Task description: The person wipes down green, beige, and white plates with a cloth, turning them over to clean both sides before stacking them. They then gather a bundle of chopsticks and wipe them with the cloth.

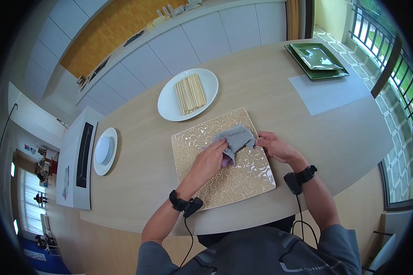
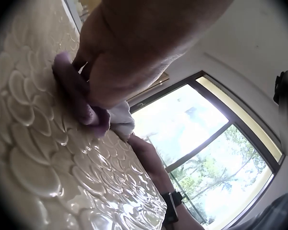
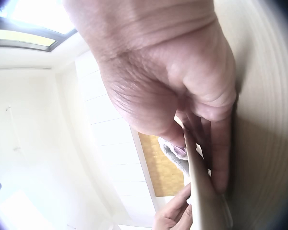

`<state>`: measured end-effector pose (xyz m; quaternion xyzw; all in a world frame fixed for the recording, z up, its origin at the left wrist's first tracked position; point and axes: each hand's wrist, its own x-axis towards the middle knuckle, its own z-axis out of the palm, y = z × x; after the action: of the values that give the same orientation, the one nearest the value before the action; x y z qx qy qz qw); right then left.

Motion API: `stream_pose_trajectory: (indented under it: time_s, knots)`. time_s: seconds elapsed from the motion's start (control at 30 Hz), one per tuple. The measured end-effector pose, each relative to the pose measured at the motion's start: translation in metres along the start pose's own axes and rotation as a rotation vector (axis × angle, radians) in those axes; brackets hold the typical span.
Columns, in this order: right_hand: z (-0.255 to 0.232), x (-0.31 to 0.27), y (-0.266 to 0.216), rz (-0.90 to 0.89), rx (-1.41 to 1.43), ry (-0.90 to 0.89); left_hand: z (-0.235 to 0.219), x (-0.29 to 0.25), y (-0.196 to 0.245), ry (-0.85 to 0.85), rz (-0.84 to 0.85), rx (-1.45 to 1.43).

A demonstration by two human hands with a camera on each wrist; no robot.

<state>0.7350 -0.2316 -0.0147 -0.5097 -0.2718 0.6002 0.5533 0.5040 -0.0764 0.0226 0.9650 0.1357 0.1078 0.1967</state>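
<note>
A large square beige plate (image 1: pixel 234 187) with a glossy raised petal pattern is on the table in front of me. My left hand (image 1: pixel 209 160) holds a bunched grey cloth (image 1: pixel 238 136) against its upper middle. Purple cloth (image 2: pixel 79 98) shows from beneath that hand in the left wrist view. At the plate's right edge is my right hand (image 1: pixel 278 148), gripping the rim. In the right wrist view its thumb lies over the edge, with fingers (image 3: pixel 221 153) on the underside, between plate and tabletop.
Behind the square plate, a white oval plate (image 1: pixel 209 81) carries a row of pale sticks (image 1: pixel 191 93). Small white dishes (image 1: pixel 103 150) are stacked on another white plate (image 1: pixel 112 170) at the left. Two green plates (image 1: pixel 317 56) are at the far right, beside a pale mat (image 1: pixel 328 94).
</note>
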Motion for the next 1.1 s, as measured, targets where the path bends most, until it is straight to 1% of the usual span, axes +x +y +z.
stream_pose_trajectory:
  time_s: [0.07, 0.2, 0.27, 0.4, 0.47, 0.6, 0.63, 0.67, 0.7, 0.77, 0.9, 0.97, 1.1]
  knots:
    - [-0.001, 0.001, 0.001, 0.003, -0.009, -0.003, -0.006, -0.005, -0.004, -0.011, -0.044, -0.005]
    - [0.004, -0.004, -0.006, 0.011, 0.007, 0.003, -0.019, -0.021, -0.007, -0.03, -0.078, 0.008]
    - [0.003, -0.004, -0.005, 0.01, 0.002, 0.0, -0.028, -0.03, -0.005, -0.08, -0.114, 0.012]
    - [0.001, -0.002, -0.003, 0.017, -0.016, 0.008, -0.034, -0.052, -0.008, -0.108, -0.158, 0.004]
    - [0.002, -0.003, -0.005, 0.018, -0.014, 0.003, -0.042, -0.061, -0.002, -0.133, -0.158, 0.044]
    - [0.003, -0.004, -0.006, 0.018, -0.005, -0.007, -0.06, -0.074, 0.018, -0.19, -0.177, 0.021]
    - [0.003, -0.004, -0.006, 0.018, -0.005, -0.006, -0.063, -0.077, 0.021, -0.259, -0.173, 0.023]
    - [0.003, -0.004, -0.006, 0.015, -0.002, -0.006, -0.063, -0.079, 0.023, -0.326, -0.169, 0.025]
    - [0.004, -0.005, -0.007, 0.012, 0.001, -0.007, -0.062, -0.082, 0.025, -0.326, -0.169, 0.025]
    - [0.003, -0.004, -0.006, 0.013, -0.006, -0.005, -0.06, -0.087, 0.027, -0.388, -0.165, -0.088]
    - [0.004, -0.005, -0.007, 0.011, -0.008, 0.005, -0.051, -0.087, 0.034, -0.365, -0.172, -0.18]
    - [0.005, -0.005, -0.008, 0.013, -0.009, 0.005, -0.047, -0.081, 0.038, -0.351, -0.124, -0.202]
    - [0.004, -0.004, -0.006, 0.01, -0.01, 0.015, -0.036, -0.063, 0.048, -0.357, -0.086, -0.252]
